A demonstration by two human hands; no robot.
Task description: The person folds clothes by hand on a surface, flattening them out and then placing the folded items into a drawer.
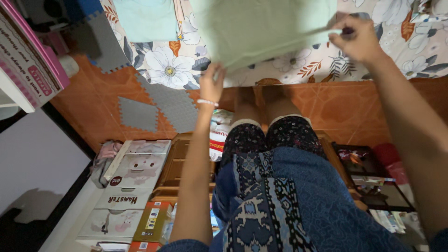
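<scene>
My left hand (212, 84) and right hand (357, 39) pinch the pale green cloth (266, 30) by its corners over the floral sheet (168, 70); it seems light and limp.

A pale green cloth (261, 30) fills the upper middle of the view, toward twelve o'clock. It is plain and unpatterned, soft-looking, and spread fairly flat with faint creases running across it. Its top runs out of view. Its lower edge slants, dropping to a loose corner at about eleven o'clock, where it bunches slightly; the opposite corner at about one o'clock is drawn out taut to a point. The cloth lies over a floral sheet (322, 63) printed with white flowers and orange and dark leaves, hiding much of that sheet's middle.
</scene>
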